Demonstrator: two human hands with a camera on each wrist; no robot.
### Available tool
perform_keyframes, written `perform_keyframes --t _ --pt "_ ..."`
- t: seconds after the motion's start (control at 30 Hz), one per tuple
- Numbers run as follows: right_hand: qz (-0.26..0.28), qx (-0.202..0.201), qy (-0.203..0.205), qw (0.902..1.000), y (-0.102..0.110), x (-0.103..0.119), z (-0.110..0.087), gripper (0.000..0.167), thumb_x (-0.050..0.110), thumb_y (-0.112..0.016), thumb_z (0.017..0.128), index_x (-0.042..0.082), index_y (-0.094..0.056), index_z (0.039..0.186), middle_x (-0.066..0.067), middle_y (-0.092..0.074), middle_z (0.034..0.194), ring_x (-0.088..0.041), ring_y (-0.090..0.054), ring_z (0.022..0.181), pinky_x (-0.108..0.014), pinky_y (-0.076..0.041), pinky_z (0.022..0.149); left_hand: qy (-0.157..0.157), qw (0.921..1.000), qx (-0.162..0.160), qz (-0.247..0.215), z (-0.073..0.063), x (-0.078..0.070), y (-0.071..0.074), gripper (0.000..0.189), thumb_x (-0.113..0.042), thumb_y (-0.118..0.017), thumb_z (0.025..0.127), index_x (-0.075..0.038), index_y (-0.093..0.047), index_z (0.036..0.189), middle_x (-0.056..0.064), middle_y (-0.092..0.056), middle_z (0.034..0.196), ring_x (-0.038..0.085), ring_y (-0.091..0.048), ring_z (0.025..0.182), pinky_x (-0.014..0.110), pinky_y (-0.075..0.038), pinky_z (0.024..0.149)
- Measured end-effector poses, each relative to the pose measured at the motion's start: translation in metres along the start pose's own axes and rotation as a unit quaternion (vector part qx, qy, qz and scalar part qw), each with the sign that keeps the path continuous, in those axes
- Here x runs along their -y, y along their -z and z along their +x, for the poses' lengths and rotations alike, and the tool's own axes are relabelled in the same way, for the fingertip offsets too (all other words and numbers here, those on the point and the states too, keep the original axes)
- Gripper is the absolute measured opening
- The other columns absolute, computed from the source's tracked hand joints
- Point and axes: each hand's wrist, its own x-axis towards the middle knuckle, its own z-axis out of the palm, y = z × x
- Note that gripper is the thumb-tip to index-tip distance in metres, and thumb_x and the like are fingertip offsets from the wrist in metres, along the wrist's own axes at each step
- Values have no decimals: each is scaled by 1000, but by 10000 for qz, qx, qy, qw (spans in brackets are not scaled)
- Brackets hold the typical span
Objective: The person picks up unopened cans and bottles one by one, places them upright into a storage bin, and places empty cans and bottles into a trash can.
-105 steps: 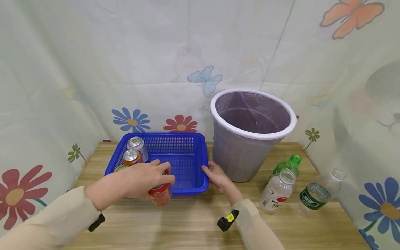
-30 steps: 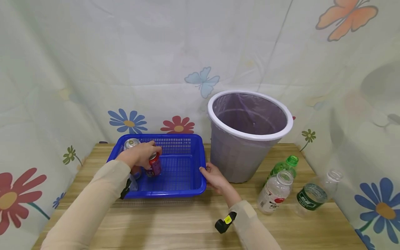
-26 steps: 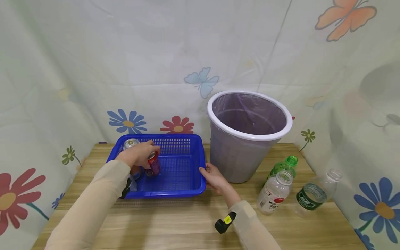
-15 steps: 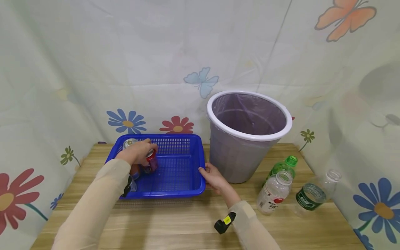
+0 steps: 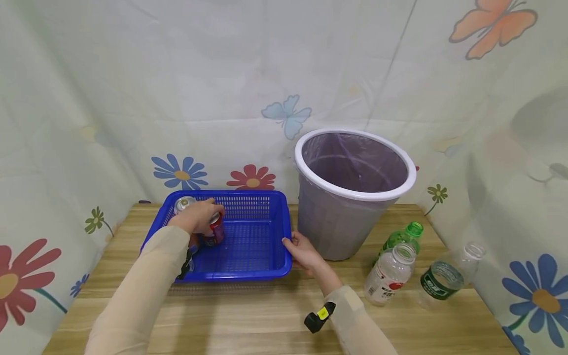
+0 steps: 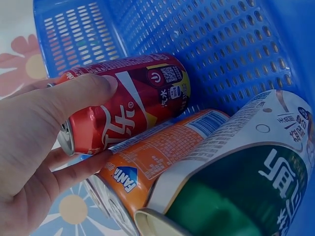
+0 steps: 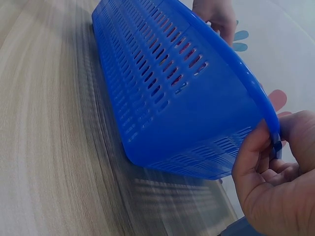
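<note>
My left hand grips a can inside the basket my right hand pinches; tugging could jar the can loose.

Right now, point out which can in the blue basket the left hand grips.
The red can: the left hand has its thumb across it; the orange can, green-and-white can and pale can behind are not gripped.

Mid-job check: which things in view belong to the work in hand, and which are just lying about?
Apparently part of the job:
red can, held by the left hand
blue basket, held by the right hand
orange can, green-and-white can and pale can, inside it

Seemingly just standing by, untouched:
bin
green bottle
red-marked clear bottle
green-labelled clear bottle
</note>
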Motion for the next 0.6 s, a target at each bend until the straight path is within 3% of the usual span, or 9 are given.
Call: perform_keyframes --t 0.3,0.6 --pt "-39 -7 31 10000 0 2 -1 25 16 -47 95 -2 -42 112 -22 -60 107 -22 -65 78 -40 -57 65 -72 9998 -63 192 5 1 -3 58 -12 -80 69 -18 -56 122 15 -50 118 32 -52 102 52 -46 90" --pt "-34 -25 -24 10000 0 1 0 23 14 -48 94 -1 -42 110 -16 -63 99 -21 -65 75 -39 -57 65 -17 9997 32 255 9 4 -5 60 -10 -78 71 -16 -54 126 19 -46 129 37 -48 113 54 -43 93"
